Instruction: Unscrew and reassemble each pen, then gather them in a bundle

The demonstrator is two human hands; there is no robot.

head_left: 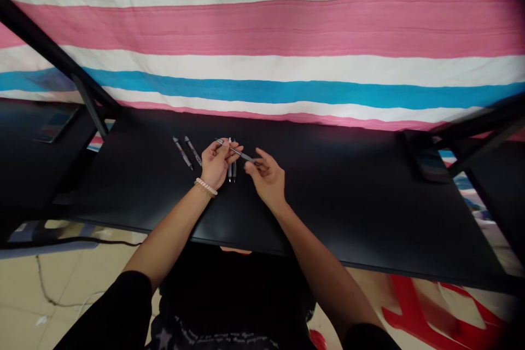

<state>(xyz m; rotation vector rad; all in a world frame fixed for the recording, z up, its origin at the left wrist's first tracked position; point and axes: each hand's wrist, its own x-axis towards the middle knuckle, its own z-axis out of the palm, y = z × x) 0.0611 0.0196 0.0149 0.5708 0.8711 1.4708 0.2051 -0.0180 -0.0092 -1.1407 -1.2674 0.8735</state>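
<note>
Both hands are over the middle of the black counter (348,202). The left hand (215,164) and the right hand (268,178) hold one grey pen (237,151) between them, a little above the counter surface. The pen lies slanted, with its higher end at the left hand. The fingers (229,150) of the left hand are pinching this end, and the fingers (256,163) of the right hand are pinching the lower end. The left wrist carries a light beaded bracelet (205,187). Two more pens (187,152) lie side by side on the counter, just to the left of the left hand. Other pens (232,172) lie under the hands, partly hidden. Behind the counter hangs a striped cloth (262,38) in pink, white and blue.
</note>
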